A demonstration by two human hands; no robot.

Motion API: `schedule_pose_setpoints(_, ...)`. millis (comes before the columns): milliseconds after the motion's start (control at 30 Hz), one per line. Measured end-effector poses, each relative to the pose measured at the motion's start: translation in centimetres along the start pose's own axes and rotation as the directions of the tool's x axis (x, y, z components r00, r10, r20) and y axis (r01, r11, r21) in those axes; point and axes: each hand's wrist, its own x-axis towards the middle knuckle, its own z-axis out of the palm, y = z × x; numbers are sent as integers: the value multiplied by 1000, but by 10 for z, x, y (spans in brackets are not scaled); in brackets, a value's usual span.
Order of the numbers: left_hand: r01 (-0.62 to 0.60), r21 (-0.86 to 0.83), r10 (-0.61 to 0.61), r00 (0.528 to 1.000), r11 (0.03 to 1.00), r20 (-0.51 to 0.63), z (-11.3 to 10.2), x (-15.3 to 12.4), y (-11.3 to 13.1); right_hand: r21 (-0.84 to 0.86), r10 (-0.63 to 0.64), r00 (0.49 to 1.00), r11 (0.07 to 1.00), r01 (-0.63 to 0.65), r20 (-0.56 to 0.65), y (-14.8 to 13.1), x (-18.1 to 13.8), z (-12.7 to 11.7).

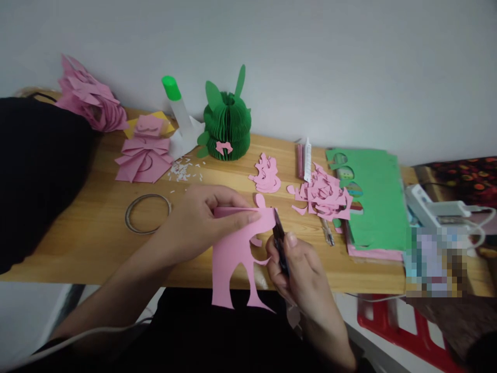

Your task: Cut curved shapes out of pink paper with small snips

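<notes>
My left hand (213,220) pinches the top edge of a pink sheet of paper (223,269) between thumb and fingers. Curved pieces are cut away from the sheet's right and lower sides, leaving thin strips. My right hand (297,264) is closed around dark scissors (280,241), whose blades meet the paper's upper right corner. Beyond my hands stands a green honeycomb-paper figure (228,122) with leaf-like ears and a small pink bow (224,148). Pink cutouts (266,175) lie behind the scissors, and a heap of pink scraps (324,194) is to their right.
Green sheets (380,202) lie stacked at right beside a white power strip (423,204). A green-capped glue bottle (182,114), white paper bits (184,170), folded pink paper (143,155) and a tape roll (147,214) are at left. A red stool (407,326) stands below the table's right end.
</notes>
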Motion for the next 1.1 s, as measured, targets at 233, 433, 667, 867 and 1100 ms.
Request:
schedule_pose_setpoints(233,36,-107,-46,995,994,-92,-1,0,-2,-50,-34,999,998,33,-28,-1,-2,1)
schedule_pose_setpoints(433,63,-232,-84,993,971,-80,0,-2,-1,-55,-57,997,997,54,-55,-1,-2,3)
schedule_pose_setpoints(667,27,-249,-47,996,968,-74,2,-3,1,-37,-41,997,999,39,-62,-4,-3,5)
schedule_pose_setpoints(867,40,-234,-57,996,971,-69,4,-5,-1,-38,5,994,999,-9,-108,-5,-4,7)
schedule_pose_setpoints(1100,41,-256,-62,995,966,-74,3,-4,0,-74,-13,995,997,6,-97,-4,-4,6)
